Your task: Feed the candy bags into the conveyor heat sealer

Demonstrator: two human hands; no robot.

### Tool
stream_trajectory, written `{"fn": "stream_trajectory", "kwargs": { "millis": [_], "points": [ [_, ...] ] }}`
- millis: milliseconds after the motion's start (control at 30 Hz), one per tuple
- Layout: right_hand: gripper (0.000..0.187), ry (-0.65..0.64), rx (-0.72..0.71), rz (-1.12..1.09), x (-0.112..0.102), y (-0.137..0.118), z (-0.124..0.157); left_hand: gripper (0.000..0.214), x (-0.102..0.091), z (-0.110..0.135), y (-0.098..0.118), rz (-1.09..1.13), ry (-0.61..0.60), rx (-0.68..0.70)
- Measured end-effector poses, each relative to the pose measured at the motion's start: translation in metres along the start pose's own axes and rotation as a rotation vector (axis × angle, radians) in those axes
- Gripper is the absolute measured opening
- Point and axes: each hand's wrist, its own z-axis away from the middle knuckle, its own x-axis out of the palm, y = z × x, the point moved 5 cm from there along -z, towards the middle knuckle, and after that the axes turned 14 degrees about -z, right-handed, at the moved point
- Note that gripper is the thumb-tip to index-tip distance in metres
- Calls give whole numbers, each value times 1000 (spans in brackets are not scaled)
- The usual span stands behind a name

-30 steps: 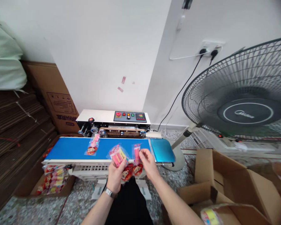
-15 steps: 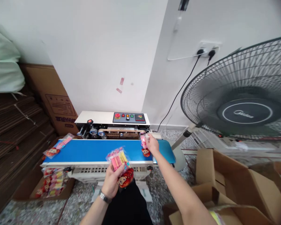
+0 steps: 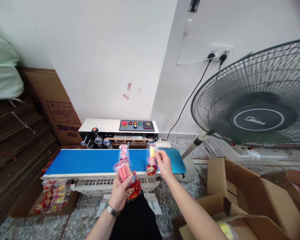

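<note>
My left hand [image 3: 120, 191] is closed round a bunch of clear toy packets [image 3: 126, 173] with pink and yellow sticks and red cartoon heads, held just in front of the blue conveyor belt [image 3: 90, 160]. My right hand [image 3: 163, 162] pinches one more packet [image 3: 151, 162] upright over the belt's right end. Another packet [image 3: 124, 151] lies on the belt against the sealing machine [image 3: 118, 131], which stands behind the belt with a red button and a lit display.
A box of sealed packets [image 3: 51, 200] sits on the floor under the belt's left end. Open cardboard boxes [image 3: 240, 193] stand at the right, below a large standing fan [image 3: 255, 106]. Stacked flat cardboard [image 3: 17, 133] fills the left side. Cables run to a wall socket [image 3: 216, 53].
The packet my right hand set on the belt has travelled left into the sealer. My right hand now holds a fresh packet. The earlier packet at the belt's left end is gone.
</note>
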Motion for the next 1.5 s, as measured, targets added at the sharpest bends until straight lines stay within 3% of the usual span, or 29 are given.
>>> {"fn": "stream_trajectory", "kwargs": {
  "millis": [67, 167, 267, 400, 500, 633, 733, 867, 1033, 1200, 1300, 1400, 1500],
  "points": [
    [26, 113, 40, 233, -26, 15, -21, 43, -4, 0, 0, -4, -3, 5],
    [22, 152, 96, 434, -46, 30, -45, 39, -6, 1, -2, -2, -23, 4],
    [20, 121, 118, 489, -43, 38, -58, 40, -6, 0, -2, 6, -18, -3],
    [21, 36, 111, 501, -18, 33, -64, 38, -6, -2, 0, -2, 16, 18],
    [29, -56, 55, 446, 6, 15, -49, 34, -5, -3, 1, -18, 28, 28],
    [32, -422, -15, -18, 44, -20, 5, 35, -2, -4, 3, -40, 27, 52],
    [29, -564, 6, -205, 61, -40, 44, 38, 2, -4, 5, -40, 16, 93],
    [25, -470, 60, -292, 63, -47, 62, 39, 9, -1, 4, -4, -1, 115],
    [30, -355, 56, -294, 54, -38, 58, 39, 11, -2, 3, 28, 20, 97],
    [35, -70, 23, -153, 17, -6, 23, 37, -3, -5, 0, 8, 117, 51],
    [37, 66, 38, 110, -15, 16, -7, 38, -10, -5, -4, 15, 121, 18],
    [37, 149, 85, 390, -38, 29, -33, 36, -12, -5, -7, 12, 109, -3],
    [33, 152, 104, 477, -40, 34, -51, 36, -11, -5, -7, -2, 110, -2]
  ]
}}
